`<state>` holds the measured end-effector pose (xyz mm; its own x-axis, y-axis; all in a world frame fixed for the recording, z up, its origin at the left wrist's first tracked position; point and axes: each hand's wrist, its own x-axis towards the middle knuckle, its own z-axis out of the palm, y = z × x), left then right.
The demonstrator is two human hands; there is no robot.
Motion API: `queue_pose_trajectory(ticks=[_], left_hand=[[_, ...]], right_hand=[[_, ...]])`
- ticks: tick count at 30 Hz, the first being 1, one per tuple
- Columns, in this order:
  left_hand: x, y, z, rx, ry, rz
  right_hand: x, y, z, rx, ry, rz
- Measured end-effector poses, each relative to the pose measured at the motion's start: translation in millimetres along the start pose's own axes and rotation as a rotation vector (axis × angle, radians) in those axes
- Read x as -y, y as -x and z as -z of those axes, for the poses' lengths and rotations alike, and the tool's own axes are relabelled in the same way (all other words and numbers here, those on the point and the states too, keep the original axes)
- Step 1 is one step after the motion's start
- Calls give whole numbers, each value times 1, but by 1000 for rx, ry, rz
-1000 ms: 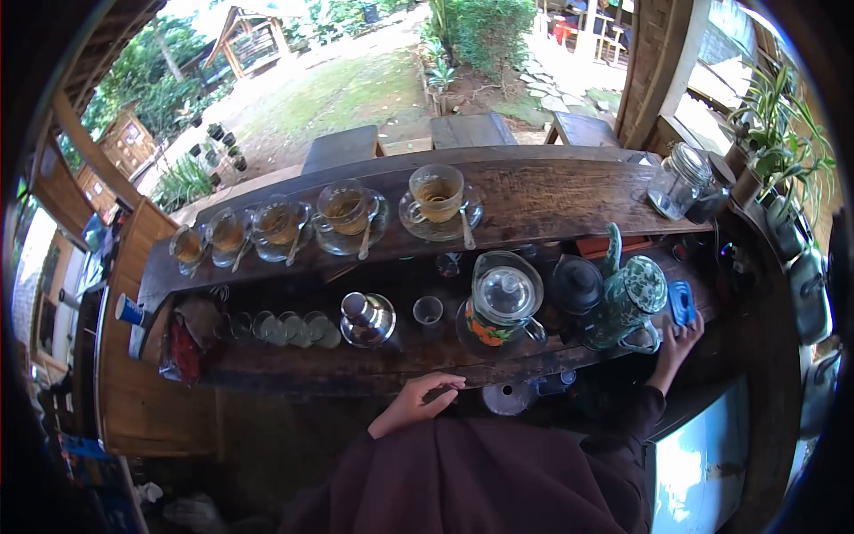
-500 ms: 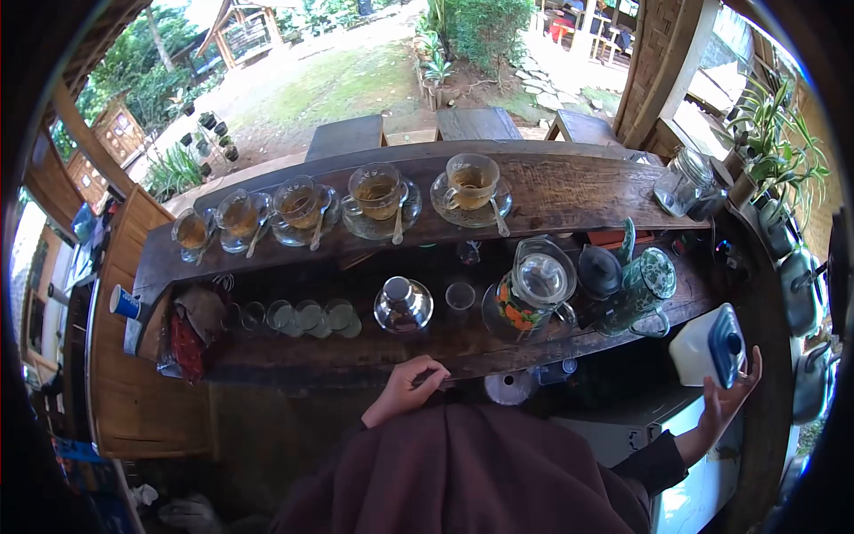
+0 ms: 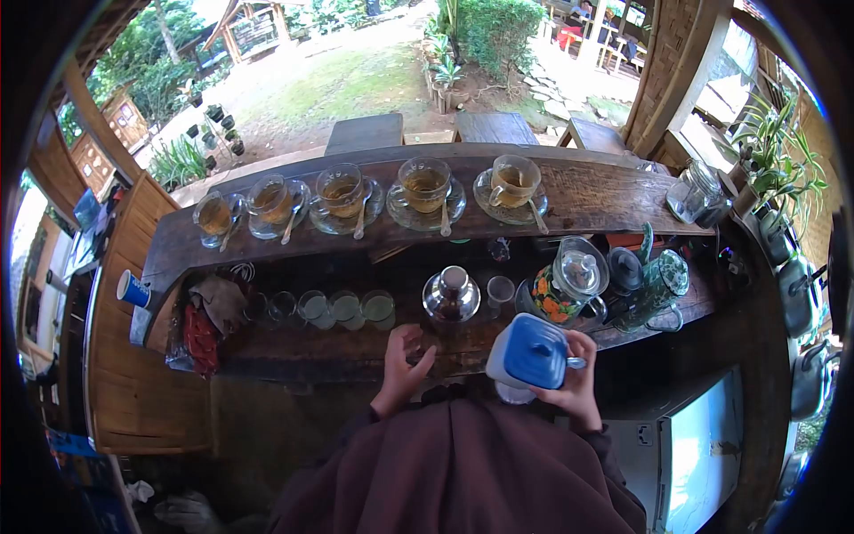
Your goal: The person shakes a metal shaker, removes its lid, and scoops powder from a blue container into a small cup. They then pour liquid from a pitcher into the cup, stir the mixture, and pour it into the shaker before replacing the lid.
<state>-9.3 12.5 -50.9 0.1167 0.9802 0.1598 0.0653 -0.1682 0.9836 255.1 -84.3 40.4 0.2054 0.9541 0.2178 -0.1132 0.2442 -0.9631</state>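
My right hand [image 3: 578, 381] grips a white square canister with a blue lid [image 3: 534, 351], held tilted in front of the lower counter. A small shiny metal end, like a spoon handle, sticks out beside its lid. My left hand [image 3: 406, 369] is raised at the counter's front edge, thumb and fingers apart with nothing between them. Just beyond it stand a metal shaker [image 3: 451, 295] and several small glasses [image 3: 345, 308]. An empty-looking clear glass [image 3: 500, 289] is right of the shaker, close behind the canister.
Several glass cups of tea [image 3: 424, 185] on saucers with spoons line the raised wooden counter [image 3: 587, 187]. A floral glass pitcher [image 3: 556, 294] and green speckled enamel pot [image 3: 656, 287] stand at right. Glass jars [image 3: 694, 191], a blue-white paper cup [image 3: 133, 289] and a white appliance [image 3: 698, 454] flank me.
My right hand has brought the canister from the far right to the middle, in front of me. My left hand has opened and risen slightly. The view has shifted a little.
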Motion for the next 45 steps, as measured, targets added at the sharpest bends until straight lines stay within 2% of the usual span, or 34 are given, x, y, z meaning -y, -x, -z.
queue_pose_trajectory(ticks=[2, 4, 5, 6, 9, 14, 18, 21, 24, 26, 27, 29, 31, 32, 33, 34, 35, 36, 37, 38, 40, 43, 45], left_hand=[[9, -6, -4, 22, -51, -48], [17, -12, -9, 58, -37, -170], [17, -15, -11, 60, -34, -171], [16, -18, -12, 72, -92, -213], [13, -29, -16, 90, -150, -261], [5, -45, -27, 84, -119, -276], [-6, -55, -33, 117, -41, -246], [-2, -56, -36, 111, 2, -217], [-3, -55, -35, 109, 30, -193], [-8, -54, -34, 104, 29, -197], [-10, -53, -33, 107, 35, -144], [-9, -49, -30, 110, 37, -90], [-6, -48, -29, 126, 91, -178], [-7, -46, -30, 120, 88, -181], [-8, -43, -31, 137, 225, -158], [-11, -42, -32, 151, 363, -137], [-14, -40, -30, 139, 360, -142], [-22, -38, -26, 152, 348, -118], [-26, -37, -21, 164, 334, -94], [-13, -39, -14, 182, 141, -154], [-12, -42, -7, 197, 94, -154], [-16, -42, -3, 202, 57, -178], [-20, -41, -1, 209, -5, -125]], right_hand=[[-33, 2, 4, 56, 256, 78], [-57, 5, 5, 43, 316, 43], [-66, 5, 5, 33, 374, 9], [-70, 4, 3, 32, 475, 61], [-93, 4, -1, -9, 376, 17], [-99, -1, -17, -42, 498, 138], [-91, 2, -21, -76, 463, 77], [-82, 11, -15, -57, 475, 180], [-79, 20, -1, -153, 506, 262], [-79, 15, 9, -171, 448, 526], [-69, 6, 2, -168, 447, 523], [-26, -28, -32, 10, 519, 532], [9, -58, -79, 158, 559, 522], [16, -69, -98, 210, 622, 471], [18, -76, -112, 264, 684, 418], [16, -82, -122, 272, 679, 424], [12, -87, -130, 341, 802, 409], [8, -91, -135, 411, 923, 394], [2, -94, -137, 424, 916, 403], [-6, -97, -136, 438, 892, 383], [-7, -99, -137, 466, 887, 332], [-13, -102, -129, 510, 839, 382], [-13, -103, -127, 531, 802, 420]])
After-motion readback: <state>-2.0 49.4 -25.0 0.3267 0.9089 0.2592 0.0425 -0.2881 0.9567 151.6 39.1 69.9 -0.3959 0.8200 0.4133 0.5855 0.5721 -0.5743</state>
